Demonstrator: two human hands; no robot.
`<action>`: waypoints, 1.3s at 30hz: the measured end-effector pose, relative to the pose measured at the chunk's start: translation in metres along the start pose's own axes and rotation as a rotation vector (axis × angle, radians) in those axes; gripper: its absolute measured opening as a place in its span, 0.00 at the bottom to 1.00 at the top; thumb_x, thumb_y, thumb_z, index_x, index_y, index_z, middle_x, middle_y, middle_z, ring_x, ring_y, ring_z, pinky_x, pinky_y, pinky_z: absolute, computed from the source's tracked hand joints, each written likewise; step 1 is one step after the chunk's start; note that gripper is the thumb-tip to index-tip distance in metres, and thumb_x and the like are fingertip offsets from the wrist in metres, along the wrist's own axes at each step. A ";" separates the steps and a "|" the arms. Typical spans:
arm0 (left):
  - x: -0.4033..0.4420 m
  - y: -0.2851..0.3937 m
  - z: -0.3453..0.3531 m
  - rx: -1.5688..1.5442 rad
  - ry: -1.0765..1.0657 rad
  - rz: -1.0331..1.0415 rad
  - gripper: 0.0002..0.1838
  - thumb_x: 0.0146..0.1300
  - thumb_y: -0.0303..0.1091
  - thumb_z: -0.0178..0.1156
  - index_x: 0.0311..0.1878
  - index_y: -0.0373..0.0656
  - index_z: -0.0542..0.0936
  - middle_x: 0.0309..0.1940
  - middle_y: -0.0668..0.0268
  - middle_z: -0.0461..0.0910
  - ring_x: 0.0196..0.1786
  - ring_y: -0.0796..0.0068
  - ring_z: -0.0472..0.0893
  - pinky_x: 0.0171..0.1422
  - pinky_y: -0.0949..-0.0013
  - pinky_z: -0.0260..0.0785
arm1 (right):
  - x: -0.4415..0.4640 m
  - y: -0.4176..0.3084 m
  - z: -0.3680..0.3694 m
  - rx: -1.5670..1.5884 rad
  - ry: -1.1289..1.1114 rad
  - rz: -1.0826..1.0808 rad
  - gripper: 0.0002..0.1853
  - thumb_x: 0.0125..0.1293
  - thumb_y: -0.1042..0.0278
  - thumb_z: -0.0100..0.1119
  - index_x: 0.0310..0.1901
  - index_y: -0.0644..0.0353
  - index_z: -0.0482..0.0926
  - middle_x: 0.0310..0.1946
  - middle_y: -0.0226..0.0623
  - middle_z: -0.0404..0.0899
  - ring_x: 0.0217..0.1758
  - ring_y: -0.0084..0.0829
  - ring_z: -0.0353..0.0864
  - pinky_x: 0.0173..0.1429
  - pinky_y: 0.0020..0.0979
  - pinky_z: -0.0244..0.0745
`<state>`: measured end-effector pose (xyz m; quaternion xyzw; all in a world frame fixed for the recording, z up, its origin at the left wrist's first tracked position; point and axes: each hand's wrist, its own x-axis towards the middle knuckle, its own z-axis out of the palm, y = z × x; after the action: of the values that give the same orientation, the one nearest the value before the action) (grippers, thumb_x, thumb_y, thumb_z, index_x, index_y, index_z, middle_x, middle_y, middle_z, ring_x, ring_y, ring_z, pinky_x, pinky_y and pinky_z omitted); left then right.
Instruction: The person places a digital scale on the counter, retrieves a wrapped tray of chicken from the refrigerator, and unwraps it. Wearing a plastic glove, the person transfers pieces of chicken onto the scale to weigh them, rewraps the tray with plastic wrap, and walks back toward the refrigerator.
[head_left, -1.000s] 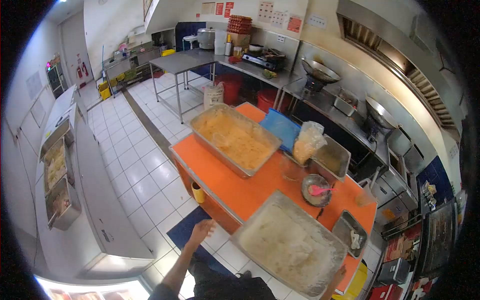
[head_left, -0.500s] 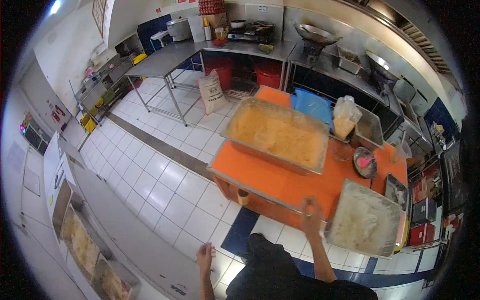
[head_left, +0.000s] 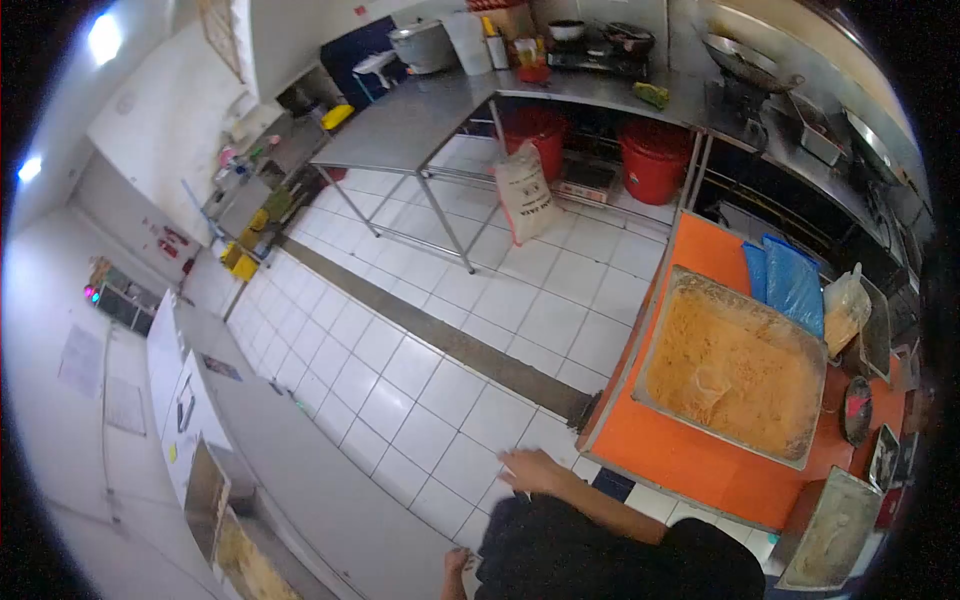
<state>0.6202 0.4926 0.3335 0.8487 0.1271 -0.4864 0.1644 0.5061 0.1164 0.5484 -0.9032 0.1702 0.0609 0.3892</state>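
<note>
My right hand (head_left: pixel 530 470) is stretched out to the left in front of my body, over the tiled floor. Its fingers are extended, slightly blurred, and hold nothing. Low at the bottom edge, my left hand (head_left: pixel 457 561) hangs beside the white counter, fingers loosely bent and apart, with nothing visible in it. Nearest on the right is the orange table (head_left: pixel 625 440). On it lies a large metal tray (head_left: pixel 735 365) of orange-brown crumbly powder. A second metal tray (head_left: pixel 835 530) with pale powder sits at the table's near right corner.
Blue plastic bags (head_left: pixel 793 290), a clear bag of yellowish contents (head_left: pixel 845 310) and a dark bowl (head_left: pixel 856 410) share the orange table. A white sack (head_left: pixel 527 195) stands by the steel table (head_left: pixel 400 130). Red buckets (head_left: pixel 655 165) sit under the back counter. Food-filled trays (head_left: pixel 250 560) line the left.
My view has turned left, so the orange table and its trays now appear farther right. My right hand has moved away from the table edge and across my body; my left hand is lower.
</note>
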 end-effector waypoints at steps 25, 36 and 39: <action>0.128 1.152 -0.013 -0.118 -0.237 1.153 0.09 0.62 0.31 0.53 0.40 0.38 0.79 0.29 0.63 0.81 0.30 0.79 0.78 0.33 0.72 0.71 | 0.206 0.444 -0.225 0.724 0.703 1.091 0.13 0.62 0.58 0.54 0.38 0.61 0.77 0.27 0.37 0.77 0.31 0.26 0.76 0.35 0.30 0.71; 0.001 1.185 0.221 0.411 -0.596 1.222 0.08 0.62 0.32 0.53 0.41 0.44 0.79 0.32 0.61 0.82 0.38 0.60 0.82 0.41 0.62 0.74 | 0.384 0.733 -0.548 0.411 0.658 1.000 0.15 0.64 0.57 0.52 0.41 0.61 0.76 0.27 0.39 0.80 0.29 0.29 0.80 0.37 0.30 0.74; 0.015 1.233 0.240 0.384 -0.592 1.162 0.08 0.62 0.33 0.53 0.41 0.44 0.79 0.32 0.60 0.82 0.38 0.59 0.82 0.42 0.61 0.74 | 0.427 0.745 -0.631 0.570 0.696 0.879 0.14 0.64 0.58 0.52 0.40 0.61 0.76 0.28 0.37 0.81 0.29 0.27 0.80 0.35 0.27 0.74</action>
<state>0.9027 -0.7298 0.3992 0.6243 -0.4884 -0.5448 0.2736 0.6265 -0.9274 0.3718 -0.5767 0.6518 -0.1299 0.4750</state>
